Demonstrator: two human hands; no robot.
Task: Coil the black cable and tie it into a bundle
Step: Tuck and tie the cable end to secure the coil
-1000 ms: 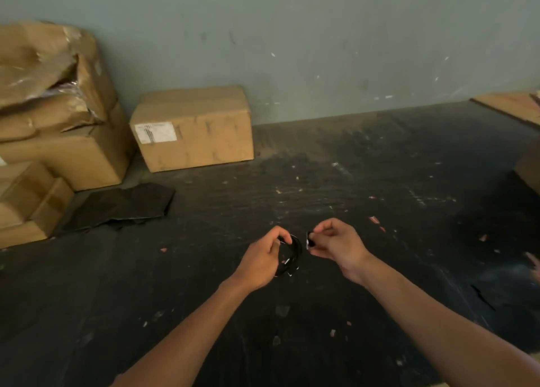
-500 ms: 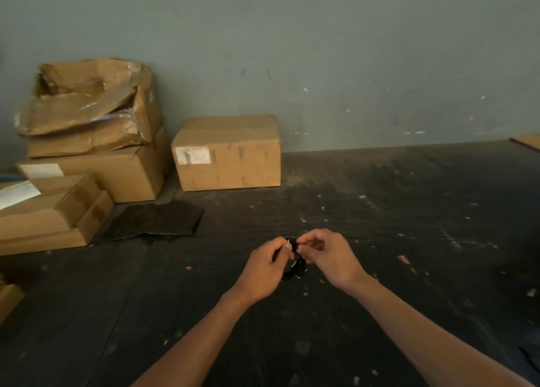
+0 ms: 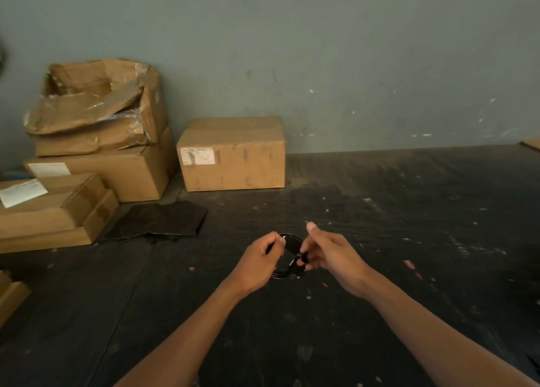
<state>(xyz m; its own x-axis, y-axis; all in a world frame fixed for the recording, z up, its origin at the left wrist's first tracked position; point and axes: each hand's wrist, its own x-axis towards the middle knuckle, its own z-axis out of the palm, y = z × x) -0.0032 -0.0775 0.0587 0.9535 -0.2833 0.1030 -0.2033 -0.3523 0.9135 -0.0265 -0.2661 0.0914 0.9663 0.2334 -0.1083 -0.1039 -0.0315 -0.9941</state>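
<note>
At centre frame I see my left hand (image 3: 258,265) and right hand (image 3: 330,258) both pinching the coiled cable (image 3: 289,253).

Labels: three, none legible.
White shipping label (image 3: 198,156) on middle box (image 3: 233,153); white labels (image 3: 49,169) and (image 3: 22,192) on left boxes (image 3: 96,176); print too small to read.

my left hand (image 3: 257,265) closed round the left side of the coiled black cable (image 3: 287,255) | my right hand (image 3: 330,258) pinching its right side, index finger sticking up | both held over the dark floor (image 3: 409,240) | cardboard boxes (image 3: 230,153) far left by the wall
</note>
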